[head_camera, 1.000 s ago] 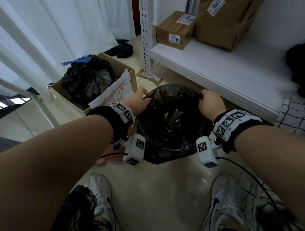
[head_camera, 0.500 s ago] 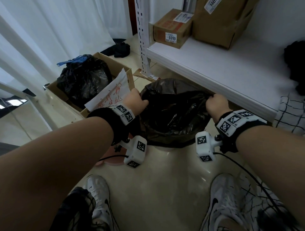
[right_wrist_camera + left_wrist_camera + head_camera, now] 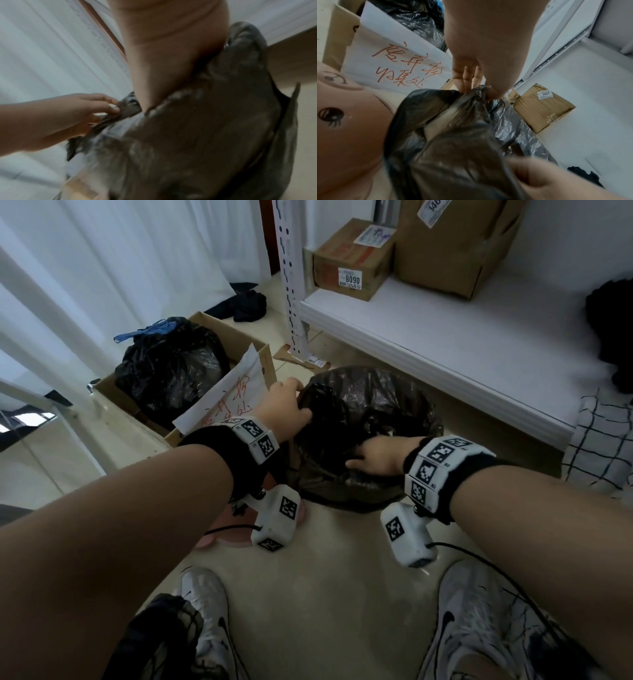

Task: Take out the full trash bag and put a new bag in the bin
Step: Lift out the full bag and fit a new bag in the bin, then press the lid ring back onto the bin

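Note:
A thin black trash bag [image 3: 387, 402] sits open in the pink bin with a cartoon face [image 3: 342, 128], the film draped over the rim. My left hand [image 3: 284, 409] pinches a gathered bit of the bag's edge [image 3: 479, 92] at the left rim. At the near rim lies my right hand [image 3: 373, 457], its thumb outside the film and its fingers hidden inside the bag [image 3: 223, 121]. The full black trash bag [image 3: 171, 371], tied with a blue drawstring, rests in a cardboard box to the left.
The cardboard box [image 3: 205, 318] carries a white paper sign [image 3: 236, 392] with red writing, right beside the bin. A white shelf [image 3: 445, 337] with brown boxes [image 3: 352, 258] runs behind the bin, its post [image 3: 291, 285] close by. My shoes [image 3: 205, 604] stand on the floor in front.
The bag has been lowered onto the bin and spread open. My right hand has moved from the bag's right edge to the near rim, fingers now inside. My left hand keeps its hold.

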Demonstrator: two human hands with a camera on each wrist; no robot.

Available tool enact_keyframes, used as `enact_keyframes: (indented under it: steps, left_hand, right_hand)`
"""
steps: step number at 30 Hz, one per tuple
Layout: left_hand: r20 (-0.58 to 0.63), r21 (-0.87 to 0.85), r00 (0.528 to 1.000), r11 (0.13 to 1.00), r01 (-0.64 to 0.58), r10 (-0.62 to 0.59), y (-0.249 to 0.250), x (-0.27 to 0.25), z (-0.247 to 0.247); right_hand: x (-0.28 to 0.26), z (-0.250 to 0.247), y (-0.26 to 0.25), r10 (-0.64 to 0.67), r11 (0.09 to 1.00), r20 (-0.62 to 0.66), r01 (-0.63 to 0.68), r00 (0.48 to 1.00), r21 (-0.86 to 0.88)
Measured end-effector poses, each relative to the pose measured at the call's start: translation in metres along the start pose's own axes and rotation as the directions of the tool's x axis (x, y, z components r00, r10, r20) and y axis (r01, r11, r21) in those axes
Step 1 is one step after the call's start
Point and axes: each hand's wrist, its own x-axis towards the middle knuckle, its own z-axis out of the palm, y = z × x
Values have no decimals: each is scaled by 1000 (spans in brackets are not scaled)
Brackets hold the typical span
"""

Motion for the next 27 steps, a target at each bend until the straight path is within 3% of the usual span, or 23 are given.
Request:
enact_keyframes:
  steps: [3,7,9,12,13,14,15,18,19,21,24,27]
  left_hand:
    - [26,-75,999,997,27,-25,-5,-8,-4]
    - [29,-223,995,970,97,-93,-23,-25,-10]
    - [24,-146,993,983,116,-114,-40,-32,-15]
    - [37,7,988,989,150,-150,-73,-43,-26]
    - [53,51,984,985,165,-168,-84,-46,-29]
    - [66,90,981,980,175,-181,-95,-50,-32]
    - [74,125,979,976,178,-188,-105,-54,-34]
    - [89,227,978,960,162,-186,-133,-63,-31]
    - [107,251,978,957,146,-177,-138,-64,-28]
    - [165,273,973,956,110,-159,-143,-64,-19]
    - [230,301,964,952,57,-131,-141,-55,-5]
    - [328,330,928,942,61,-175,-133,-46,10]
  right_hand:
    - [-4,-11,-7,-126,989,-365,146,923,27]
    - [-11,-17,-29,-160,952,-523,270,837,141]
    - [-9,-20,-45,-158,949,-604,289,781,125]
    - [-1,-28,-71,-165,956,-752,292,639,37]
    - [3,-32,-80,-176,961,-770,275,614,0]
    - [7,-35,-88,-189,970,-756,239,627,-44]
    - [11,-38,-95,-205,977,-710,187,674,-104]
    - [21,-41,-115,-173,930,-424,6,889,-367]
    - [24,-40,-120,-154,906,-372,-19,915,-423]
    - [28,-36,-129,-185,893,-420,-27,888,-450]
    - [36,-35,-138,-261,915,-564,16,783,-402]
    - [45,-35,-134,-195,963,-614,30,765,-268]
